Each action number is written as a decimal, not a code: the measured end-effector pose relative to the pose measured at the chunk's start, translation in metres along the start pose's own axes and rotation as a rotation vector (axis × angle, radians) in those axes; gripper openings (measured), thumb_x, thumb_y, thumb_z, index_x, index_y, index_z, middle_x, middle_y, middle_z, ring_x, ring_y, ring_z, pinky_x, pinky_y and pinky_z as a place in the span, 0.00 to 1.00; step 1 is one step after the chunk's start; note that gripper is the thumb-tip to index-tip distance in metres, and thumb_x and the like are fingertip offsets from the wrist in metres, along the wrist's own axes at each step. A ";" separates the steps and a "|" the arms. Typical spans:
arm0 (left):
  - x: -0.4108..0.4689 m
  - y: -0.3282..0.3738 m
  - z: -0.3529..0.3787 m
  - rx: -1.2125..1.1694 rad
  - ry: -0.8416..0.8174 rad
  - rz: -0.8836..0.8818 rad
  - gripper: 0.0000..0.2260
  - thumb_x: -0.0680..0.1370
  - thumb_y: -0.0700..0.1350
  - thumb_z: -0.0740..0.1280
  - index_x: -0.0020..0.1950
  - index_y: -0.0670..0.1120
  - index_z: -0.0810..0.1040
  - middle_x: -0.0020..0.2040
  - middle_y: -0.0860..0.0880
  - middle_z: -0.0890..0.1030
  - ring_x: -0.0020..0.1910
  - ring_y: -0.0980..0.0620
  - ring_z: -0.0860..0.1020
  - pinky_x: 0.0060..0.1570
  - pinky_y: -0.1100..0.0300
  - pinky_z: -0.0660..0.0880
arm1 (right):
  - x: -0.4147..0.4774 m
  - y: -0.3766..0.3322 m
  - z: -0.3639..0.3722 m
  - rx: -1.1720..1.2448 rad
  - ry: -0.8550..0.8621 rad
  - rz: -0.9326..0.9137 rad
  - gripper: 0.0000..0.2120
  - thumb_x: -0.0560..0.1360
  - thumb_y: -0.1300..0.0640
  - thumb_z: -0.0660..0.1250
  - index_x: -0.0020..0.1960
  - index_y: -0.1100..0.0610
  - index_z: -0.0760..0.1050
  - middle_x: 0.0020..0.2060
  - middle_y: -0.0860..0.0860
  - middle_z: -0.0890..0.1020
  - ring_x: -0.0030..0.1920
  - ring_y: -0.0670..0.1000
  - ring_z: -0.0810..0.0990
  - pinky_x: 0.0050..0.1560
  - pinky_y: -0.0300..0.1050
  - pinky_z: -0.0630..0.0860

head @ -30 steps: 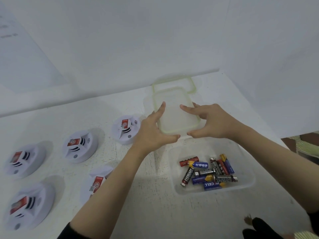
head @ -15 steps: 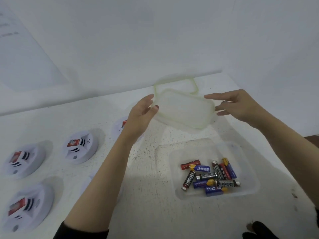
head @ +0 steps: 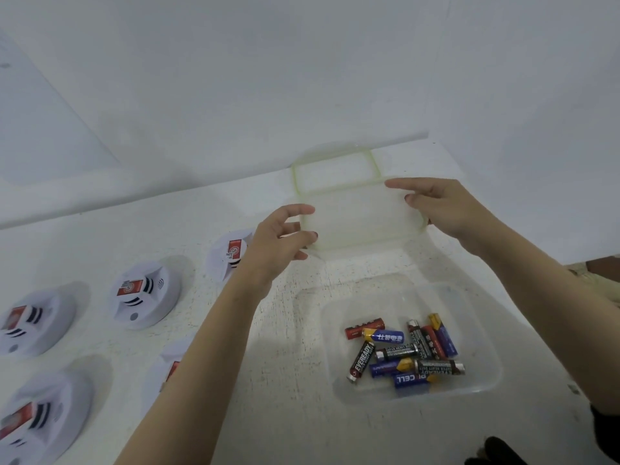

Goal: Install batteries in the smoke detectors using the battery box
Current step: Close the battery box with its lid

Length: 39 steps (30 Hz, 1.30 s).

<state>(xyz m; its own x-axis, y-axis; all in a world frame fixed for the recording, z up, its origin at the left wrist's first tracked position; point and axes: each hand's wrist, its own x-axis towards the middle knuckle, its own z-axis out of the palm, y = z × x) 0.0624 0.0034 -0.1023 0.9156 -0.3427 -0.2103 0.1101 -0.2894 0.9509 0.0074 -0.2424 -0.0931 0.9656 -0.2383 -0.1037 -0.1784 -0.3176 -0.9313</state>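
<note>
While left hand [head: 278,239], right hand [head: 439,206] grip lid [head: 362,216]: ten batteries [head: 399,352] in box [head: 483,330] (five detectors [head: 144,293] left).

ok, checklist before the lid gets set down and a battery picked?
1. Lid off the battery box: ok.
2. Left grip and right grip both holding the lid's edges: ok.
3. Batteries exposed in the open box: ok.
4. Bare table beside the box for the lid: ok.
5. Smoke detectors have battery compartments open: cannot tell.
</note>
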 end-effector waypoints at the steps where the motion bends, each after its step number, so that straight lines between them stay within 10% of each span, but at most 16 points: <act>1: -0.001 -0.001 0.001 -0.007 -0.006 -0.007 0.15 0.76 0.37 0.68 0.55 0.56 0.79 0.58 0.41 0.80 0.52 0.47 0.80 0.45 0.60 0.75 | 0.000 0.000 0.000 0.009 -0.009 0.001 0.18 0.80 0.62 0.58 0.57 0.42 0.77 0.63 0.39 0.75 0.53 0.40 0.73 0.50 0.37 0.70; 7: 0.008 0.007 0.001 -0.013 0.114 0.003 0.14 0.77 0.40 0.69 0.57 0.57 0.80 0.64 0.46 0.75 0.63 0.51 0.74 0.58 0.55 0.74 | 0.013 -0.008 -0.005 0.049 0.024 -0.019 0.11 0.79 0.53 0.62 0.56 0.42 0.78 0.59 0.38 0.75 0.69 0.43 0.65 0.68 0.47 0.63; 13: 0.074 0.025 -0.005 0.111 0.257 -0.083 0.22 0.78 0.41 0.66 0.72 0.50 0.69 0.69 0.43 0.71 0.67 0.46 0.71 0.68 0.48 0.69 | 0.082 -0.026 -0.008 -0.017 0.066 0.187 0.13 0.78 0.56 0.61 0.62 0.55 0.73 0.46 0.49 0.74 0.45 0.51 0.75 0.42 0.39 0.72; 16: 0.109 0.023 -0.005 0.125 0.250 -0.205 0.29 0.77 0.39 0.67 0.75 0.41 0.60 0.68 0.40 0.69 0.52 0.46 0.76 0.59 0.52 0.75 | 0.108 -0.028 0.000 -0.044 0.051 0.335 0.09 0.78 0.59 0.62 0.57 0.59 0.73 0.39 0.54 0.72 0.33 0.50 0.69 0.33 0.39 0.67; 20: 0.130 0.024 -0.003 0.091 0.341 -0.255 0.07 0.76 0.31 0.63 0.53 0.35 0.70 0.48 0.42 0.70 0.33 0.50 0.69 0.44 0.53 0.73 | 0.127 -0.023 0.005 -0.015 0.139 0.408 0.04 0.77 0.64 0.61 0.50 0.58 0.72 0.37 0.56 0.71 0.29 0.50 0.64 0.31 0.39 0.64; 23: 0.137 0.024 -0.002 0.032 0.306 -0.208 0.23 0.75 0.27 0.60 0.68 0.43 0.67 0.44 0.45 0.70 0.32 0.50 0.70 0.34 0.60 0.72 | 0.139 -0.018 0.004 -0.002 0.131 0.381 0.17 0.76 0.70 0.59 0.65 0.67 0.70 0.32 0.55 0.66 0.29 0.50 0.63 0.30 0.42 0.63; 28: 0.136 0.023 -0.010 -0.066 0.201 -0.132 0.20 0.72 0.22 0.55 0.55 0.41 0.75 0.36 0.45 0.74 0.32 0.48 0.72 0.36 0.58 0.73 | 0.140 -0.009 0.001 0.175 0.118 0.327 0.23 0.75 0.74 0.56 0.67 0.58 0.66 0.34 0.55 0.71 0.30 0.50 0.69 0.30 0.41 0.69; 34: 0.124 0.039 -0.014 -0.228 0.142 0.076 0.22 0.71 0.20 0.56 0.48 0.44 0.78 0.44 0.49 0.78 0.38 0.52 0.78 0.40 0.62 0.77 | 0.141 -0.006 -0.008 0.232 0.108 0.295 0.02 0.78 0.63 0.62 0.47 0.59 0.72 0.36 0.52 0.69 0.30 0.48 0.68 0.27 0.40 0.70; 39: 0.107 0.071 -0.008 -0.098 0.106 0.391 0.22 0.70 0.21 0.58 0.45 0.46 0.80 0.41 0.52 0.81 0.33 0.58 0.78 0.42 0.65 0.76 | 0.127 -0.009 -0.023 0.530 0.020 0.506 0.20 0.81 0.44 0.50 0.45 0.58 0.70 0.34 0.55 0.73 0.30 0.50 0.66 0.31 0.40 0.65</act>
<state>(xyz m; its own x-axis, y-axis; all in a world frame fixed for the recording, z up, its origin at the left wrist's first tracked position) 0.1711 -0.0467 -0.0549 0.9298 -0.3146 0.1909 -0.2226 -0.0677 0.9725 0.1274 -0.2912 -0.0894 0.7845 -0.2565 -0.5645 -0.4817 0.3211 -0.8154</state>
